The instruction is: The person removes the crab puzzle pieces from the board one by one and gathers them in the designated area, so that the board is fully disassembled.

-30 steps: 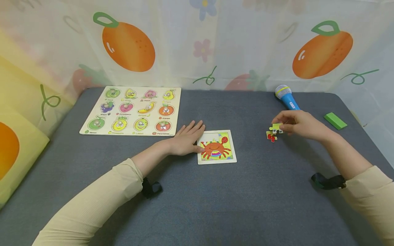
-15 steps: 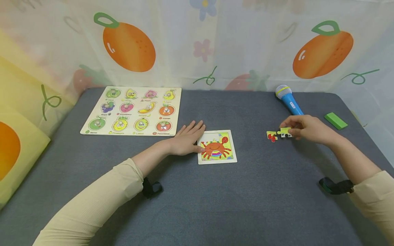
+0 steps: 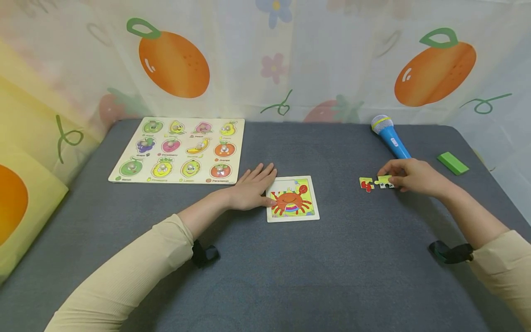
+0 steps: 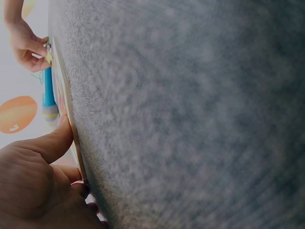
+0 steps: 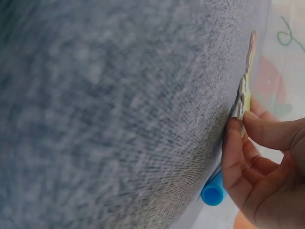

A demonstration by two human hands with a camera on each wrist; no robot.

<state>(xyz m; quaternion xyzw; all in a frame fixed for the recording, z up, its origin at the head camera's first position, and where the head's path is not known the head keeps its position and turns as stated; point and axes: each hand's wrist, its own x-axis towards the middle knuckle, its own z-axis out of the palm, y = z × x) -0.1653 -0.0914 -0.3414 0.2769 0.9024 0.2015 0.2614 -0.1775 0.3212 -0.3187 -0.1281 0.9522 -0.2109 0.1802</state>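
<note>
While the left hand (image 3: 249, 191) lies flat with fingers released and spread, we find its thumb resting on the near-left edge of the square white-framed crab puzzle tray (image 3: 281, 186), which sits at the middle of the dark grey cloth-covered table (image 3: 265, 276). The tray shows a bare white patch at its upper left. Well to its right, the right hand (image 3: 408, 175) grasps a small yellow jigsaw piece with black-and-white markings (image 3: 385, 181), pinched between thumb and fingertips. Just beside it lies a small yellow-and-red jigsaw piece (image 3: 367, 184); whether the two touch, we cannot tell.

For sound handling, we judge that the pinch should stay at the piece's rim — printed side up, knobs unbent — and that the neighbouring piece should not be dragged along. We consider the left thumb's light hold adequate to stop the tray sliding.

As to surroundings, we note a blue toy microphone with a silver-grey head (image 3: 392, 138) directly beyond the right hand; a backward sweep could knock it. A bright green rectangular block (image 3: 452, 163) and a cream fruit-picture board (image 3: 239, 131) lie farther off — neither obstructs the span between piece and tray.
</note>
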